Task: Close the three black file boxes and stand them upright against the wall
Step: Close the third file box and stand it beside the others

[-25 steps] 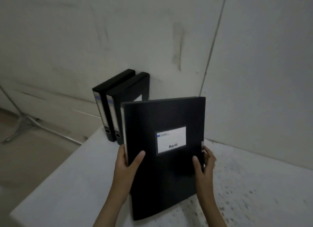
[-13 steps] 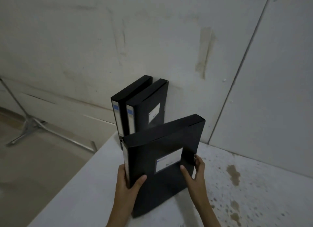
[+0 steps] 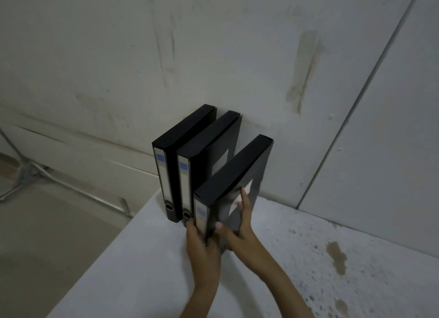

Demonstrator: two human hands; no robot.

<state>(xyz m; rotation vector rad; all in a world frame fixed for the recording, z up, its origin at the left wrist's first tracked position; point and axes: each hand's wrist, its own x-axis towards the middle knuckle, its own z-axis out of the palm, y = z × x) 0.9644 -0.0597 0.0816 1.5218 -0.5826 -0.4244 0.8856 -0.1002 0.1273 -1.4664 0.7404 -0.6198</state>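
Since half a second earlier, third black plastic file box (image 3: 234, 173) swung spine-on toward me, upright just beside two matching upright boxes (image 3: 209, 139) at white table's (image 3: 142, 270) far-left corner by grey wall (image 3: 237, 56). Left hand (image 3: 202, 246) gripped its spine; right hand (image 3: 240, 227) pressed flat on its cover.

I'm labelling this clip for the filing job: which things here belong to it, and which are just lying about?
Job: left file box and middle file box, upright at the wall; third file box, gripped by the left hand, right hand flat on its cover.
Lying about: metal stand on the floor; brown stain on the table.
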